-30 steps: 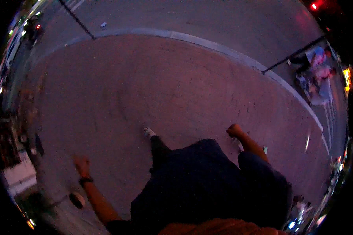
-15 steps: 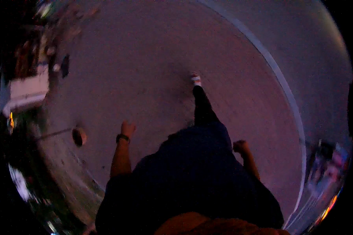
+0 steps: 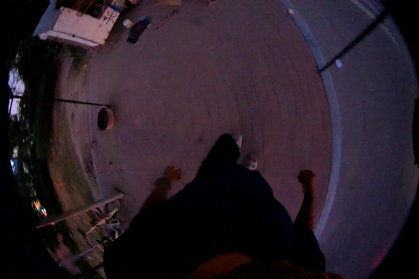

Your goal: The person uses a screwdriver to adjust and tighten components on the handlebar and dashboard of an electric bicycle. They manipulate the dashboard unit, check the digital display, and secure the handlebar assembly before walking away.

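Observation:
In dim light, my left hand [image 3: 172,174] hangs in front of my left hip over the brown paved ground [image 3: 172,93]. Its outline is dark and smeared, so the fingers do not show clearly; I see nothing held. Out to my right side is my right hand [image 3: 306,177], fingers curled into a fist with nothing visible in it. Neither hand touches any object. Between them, my dark-clad legs come forward, one shoe [image 3: 252,162] showing in white and another partly hidden behind a raised knee [image 3: 226,143].
A pale kerb [image 3: 331,102] curves along my right, with a grey road [image 3: 377,130] beyond and a dark pole [image 3: 354,46]. Leftward stand a round tub [image 3: 105,119] at a pole's base, a beam [image 3: 81,210], and a white box-like stand [image 3: 81,28] farther off.
The surroundings have swung across the view, with the white stand and tub shifting upward. A leg that was stretched forward is drawn back and the other knee is raised. My right hand is farther out.

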Action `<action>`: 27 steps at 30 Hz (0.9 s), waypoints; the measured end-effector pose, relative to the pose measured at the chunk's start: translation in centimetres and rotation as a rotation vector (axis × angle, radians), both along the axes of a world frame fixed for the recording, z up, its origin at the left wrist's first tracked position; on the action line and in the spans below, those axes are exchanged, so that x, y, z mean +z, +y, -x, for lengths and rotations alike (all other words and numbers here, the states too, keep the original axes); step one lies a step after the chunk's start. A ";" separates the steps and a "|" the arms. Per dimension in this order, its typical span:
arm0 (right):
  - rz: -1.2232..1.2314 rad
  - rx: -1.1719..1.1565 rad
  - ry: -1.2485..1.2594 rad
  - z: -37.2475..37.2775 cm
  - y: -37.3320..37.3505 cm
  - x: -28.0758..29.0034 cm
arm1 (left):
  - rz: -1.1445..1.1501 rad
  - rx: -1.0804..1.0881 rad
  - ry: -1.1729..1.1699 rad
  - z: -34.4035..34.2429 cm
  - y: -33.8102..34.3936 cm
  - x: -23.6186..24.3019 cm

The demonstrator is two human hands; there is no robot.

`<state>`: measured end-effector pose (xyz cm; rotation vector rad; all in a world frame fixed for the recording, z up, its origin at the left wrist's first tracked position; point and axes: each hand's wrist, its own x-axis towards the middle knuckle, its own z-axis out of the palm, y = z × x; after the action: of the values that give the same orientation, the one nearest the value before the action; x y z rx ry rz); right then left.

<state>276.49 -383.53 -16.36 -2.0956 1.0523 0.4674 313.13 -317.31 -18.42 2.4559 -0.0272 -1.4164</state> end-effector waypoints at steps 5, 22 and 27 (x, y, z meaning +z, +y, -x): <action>0.279 0.612 0.353 -18.5 -16.4 -3.2 | -0.137 -0.219 0.211 -8.6 -10.0 -0.5; -0.056 0.378 0.231 -65.4 -54.0 -6.3 | 0.766 0.824 -0.062 -77.5 -67.6 -1.0; 0.061 0.962 0.232 -88.0 -63.2 -7.4 | -0.214 -0.514 -0.075 -79.7 -63.0 0.4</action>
<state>364.50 -446.72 -23.74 -2.5488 0.0850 1.1604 392.85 -380.34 -18.07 2.8097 -0.5910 -1.5864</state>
